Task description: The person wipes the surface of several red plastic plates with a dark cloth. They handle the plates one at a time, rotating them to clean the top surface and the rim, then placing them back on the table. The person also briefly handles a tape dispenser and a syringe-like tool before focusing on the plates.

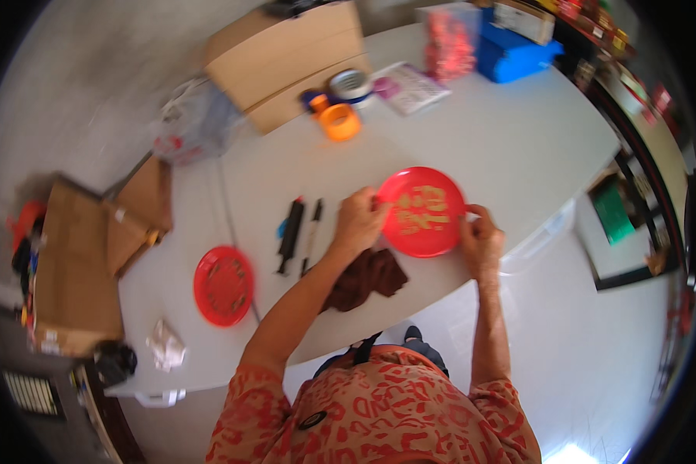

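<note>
— Where are you with that disc?

— I have the red round plate with gold lettering (422, 211) between both hands. My left hand (357, 223) pinches its left rim, fingers closed on the edge; my right hand (480, 238) is clamped on the right rim the same way. So the plate sits straight between my two grips, over the near edge of the white counter (510, 147).

— Lifted or lying flat?

— Hard to say from up here; it looks raised a little and tipped toward me, but the picture is soft, so I would not swear to it.

— And the rest?

— I judge this one is mid-handling, not yet set down anywhere. A second red plate (223, 285) lies flat on the counter well to my left, apart from both hands. Between them are two dark markers (298, 232) side by side, untouched, and a brown cloth (367, 280) crumpled just under my left wrist.

— Anything farther back?

— An orange tape roll (340, 121) beside a cardboard box (290, 62), well out of reach of either grip.
</note>
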The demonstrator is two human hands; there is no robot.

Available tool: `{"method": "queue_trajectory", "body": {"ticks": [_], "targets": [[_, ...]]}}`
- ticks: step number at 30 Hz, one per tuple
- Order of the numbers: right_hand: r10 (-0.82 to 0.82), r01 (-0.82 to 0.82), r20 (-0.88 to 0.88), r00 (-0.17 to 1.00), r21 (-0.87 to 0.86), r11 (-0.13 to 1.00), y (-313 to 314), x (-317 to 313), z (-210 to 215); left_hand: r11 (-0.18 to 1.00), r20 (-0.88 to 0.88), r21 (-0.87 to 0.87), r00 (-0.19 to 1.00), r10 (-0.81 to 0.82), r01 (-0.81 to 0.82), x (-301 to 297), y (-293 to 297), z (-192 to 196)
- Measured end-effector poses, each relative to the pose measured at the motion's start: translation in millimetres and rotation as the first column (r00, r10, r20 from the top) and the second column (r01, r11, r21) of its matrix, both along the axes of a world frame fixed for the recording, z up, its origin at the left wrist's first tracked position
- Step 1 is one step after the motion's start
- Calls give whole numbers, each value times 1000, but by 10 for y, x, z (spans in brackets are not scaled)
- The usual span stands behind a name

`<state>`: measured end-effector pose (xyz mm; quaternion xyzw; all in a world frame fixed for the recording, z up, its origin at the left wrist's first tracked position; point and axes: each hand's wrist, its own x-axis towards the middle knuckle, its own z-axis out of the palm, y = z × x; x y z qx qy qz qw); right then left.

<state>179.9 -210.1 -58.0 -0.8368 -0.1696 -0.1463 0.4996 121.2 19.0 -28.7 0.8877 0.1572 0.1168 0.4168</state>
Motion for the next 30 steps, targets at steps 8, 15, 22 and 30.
{"method": "queue_trajectory", "body": {"ticks": [8, 15, 22, 30], "targets": [[-95, 105, -68, 993, 158, 982, 127, -238, 236, 997, 312, -13, 947, 71, -70, -509, 24, 365], [199, -206, 114, 973, 46, 978, 853, -918, 464, 939, 270, -130, 899, 344, -320, -1441, 447, 533], [603, -502, 219, 767, -381, 777, 1326, -1361, 648, 513, 446, 346, 618, 647, -786, -2699, 1403, 158], [525, -350, 243, 816, -515, 783, 1495, -1573, 437, 640, 10, 138, 647, 763, -756, -3129, 1724, 19]]}}
